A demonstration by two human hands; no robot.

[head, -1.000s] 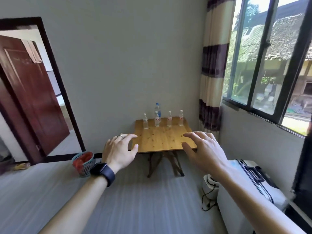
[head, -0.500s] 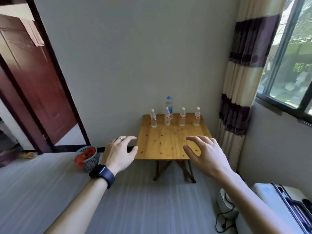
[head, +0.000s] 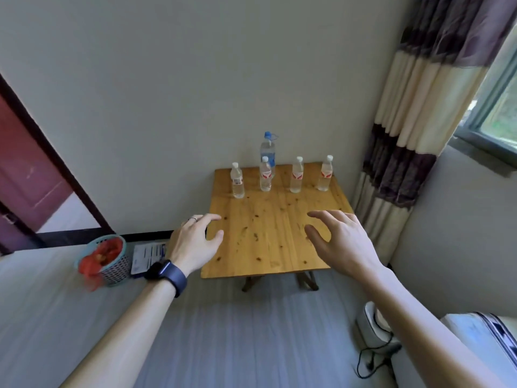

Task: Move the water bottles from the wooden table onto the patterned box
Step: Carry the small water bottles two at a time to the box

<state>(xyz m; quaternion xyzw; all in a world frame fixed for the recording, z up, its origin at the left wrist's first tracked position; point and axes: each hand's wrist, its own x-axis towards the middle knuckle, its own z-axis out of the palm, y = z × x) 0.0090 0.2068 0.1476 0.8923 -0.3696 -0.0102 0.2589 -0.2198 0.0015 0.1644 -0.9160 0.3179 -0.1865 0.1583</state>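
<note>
A small wooden table (head: 268, 236) stands against the far wall. Several small clear water bottles with red labels stand in a row near its back edge, the leftmost bottle (head: 237, 181) and the rightmost bottle (head: 325, 173) among them. A taller bottle with a blue cap (head: 267, 150) stands behind the row. My left hand (head: 197, 242), with a ring and a dark watch on the wrist, hovers over the table's front left corner, fingers apart. My right hand (head: 340, 239) hovers over the front right part, also open and holding nothing. No patterned box can be made out for certain.
A teal basket (head: 107, 261) with red contents sits on the floor left of the table, a white and blue packet (head: 148, 257) beside it. A striped curtain (head: 414, 130) hangs at right. A white suitcase (head: 484, 340) and a corded white appliance (head: 373, 326) lie at lower right. A doorway (head: 33, 191) opens at left.
The view has come closer to the table and tilted down. The bottles look larger, and both hands now reach over the table's front half, still open.
</note>
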